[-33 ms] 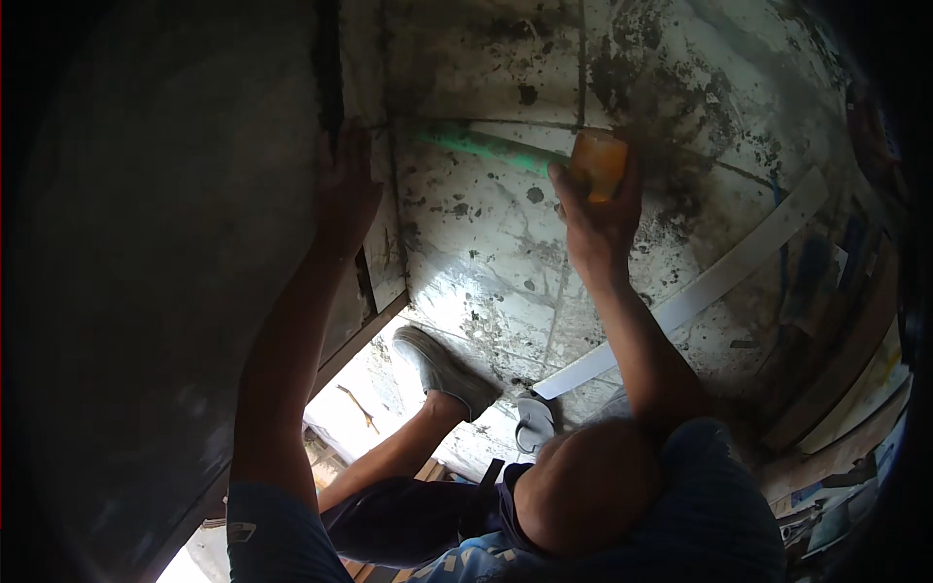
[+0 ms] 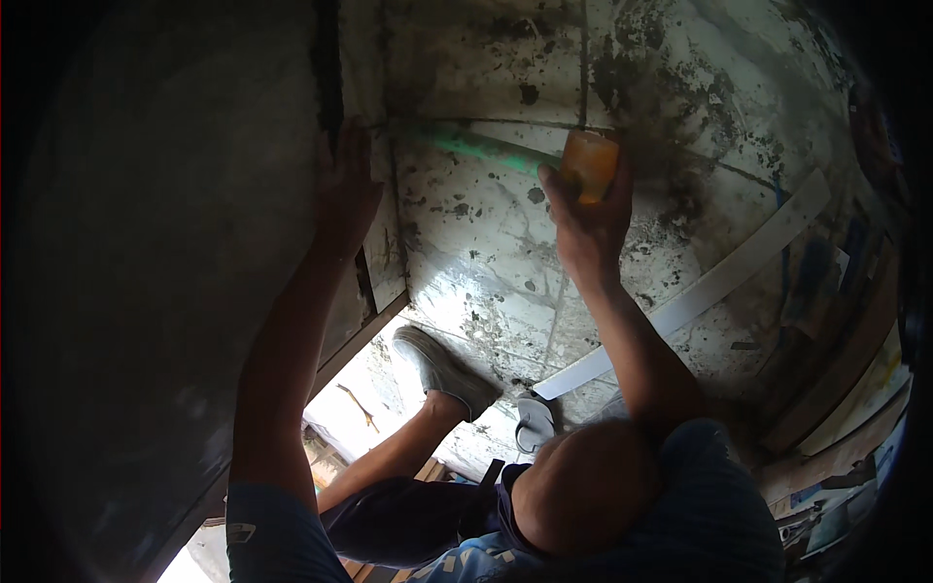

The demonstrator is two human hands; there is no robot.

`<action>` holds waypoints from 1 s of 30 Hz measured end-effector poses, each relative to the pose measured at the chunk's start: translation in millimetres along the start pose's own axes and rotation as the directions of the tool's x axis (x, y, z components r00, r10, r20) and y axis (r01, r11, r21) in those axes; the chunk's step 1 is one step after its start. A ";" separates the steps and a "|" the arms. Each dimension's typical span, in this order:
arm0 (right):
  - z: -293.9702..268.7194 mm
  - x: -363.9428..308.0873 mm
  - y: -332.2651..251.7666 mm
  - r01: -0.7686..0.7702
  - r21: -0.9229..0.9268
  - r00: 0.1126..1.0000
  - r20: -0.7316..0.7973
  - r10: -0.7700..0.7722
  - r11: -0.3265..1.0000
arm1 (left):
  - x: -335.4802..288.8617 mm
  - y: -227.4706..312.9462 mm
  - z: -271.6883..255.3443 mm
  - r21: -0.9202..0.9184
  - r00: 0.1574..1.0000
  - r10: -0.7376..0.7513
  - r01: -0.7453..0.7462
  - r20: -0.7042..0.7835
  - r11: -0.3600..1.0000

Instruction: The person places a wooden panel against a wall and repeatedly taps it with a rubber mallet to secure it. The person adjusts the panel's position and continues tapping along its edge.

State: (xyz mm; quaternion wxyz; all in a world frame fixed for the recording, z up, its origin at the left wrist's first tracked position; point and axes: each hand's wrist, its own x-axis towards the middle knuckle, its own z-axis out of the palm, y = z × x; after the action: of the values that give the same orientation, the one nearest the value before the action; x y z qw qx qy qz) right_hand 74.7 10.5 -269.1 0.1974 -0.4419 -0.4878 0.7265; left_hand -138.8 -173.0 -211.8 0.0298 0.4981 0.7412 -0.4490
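My left hand point(image 2: 350, 189) lies on the large dark board point(image 2: 194, 253), its fingers stretched out near the board's right edge. A dark strip runs along the board beside the fingertips. My right hand point(image 2: 588, 228) is closed around the orange handle point(image 2: 591, 160) of what looks like a handsaw. Its long green blade point(image 2: 486, 148) reaches left from the handle toward the board's edge. The blade's tip is dim and blurred, so I cannot tell whether it touches the board. My fingers hide part of the handle.
Stained pale floor tiles point(image 2: 466, 233) lie below. A long light strip point(image 2: 700, 296) slants under my right forearm. A shoe-clad foot point(image 2: 442, 374) and a grey flip-flop point(image 2: 535, 423) show lower centre. Stacked planks point(image 2: 836, 389) stand at the right.
My right hand has shifted slightly left with the handsaw, bringing the handle nearer the board. My left hand stays in place.
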 end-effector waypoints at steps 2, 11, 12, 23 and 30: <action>8.7 -6.8 -5.8 0.006 -0.004 1.000 0.004 -0.006 1.000 | -2.1 1.6 2.1 -0.037 1.000 0.004 -0.004 -0.020 0.999; 6.0 -22.0 4.5 -0.076 0.046 0.997 -0.003 0.076 0.996 | -0.3 1.3 5.4 -0.080 0.998 0.002 -0.007 -0.058 0.997; 6.8 -17.9 8.2 -0.077 -0.009 0.997 0.010 0.077 0.997 | -0.8 -0.8 6.0 -0.078 0.998 -0.001 -0.003 -0.058 0.997; 7.5 -34.8 27.6 -0.032 -0.008 0.999 -0.008 0.032 0.999 | -4.3 1.6 7.2 -0.109 0.997 -0.024 0.016 -0.067 0.994; 3.1 -16.9 49.6 -0.085 -0.004 0.996 0.002 0.085 0.996 | 1.3 -0.2 4.2 -0.111 0.995 -0.024 0.013 -0.096 0.994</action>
State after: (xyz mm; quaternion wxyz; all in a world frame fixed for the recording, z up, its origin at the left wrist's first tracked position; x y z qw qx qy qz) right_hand 88.2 -25.3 -304.8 0.1650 -0.4620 -0.4700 0.7338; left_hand -141.2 -175.0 -214.7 0.0169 0.5100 0.7700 -0.3830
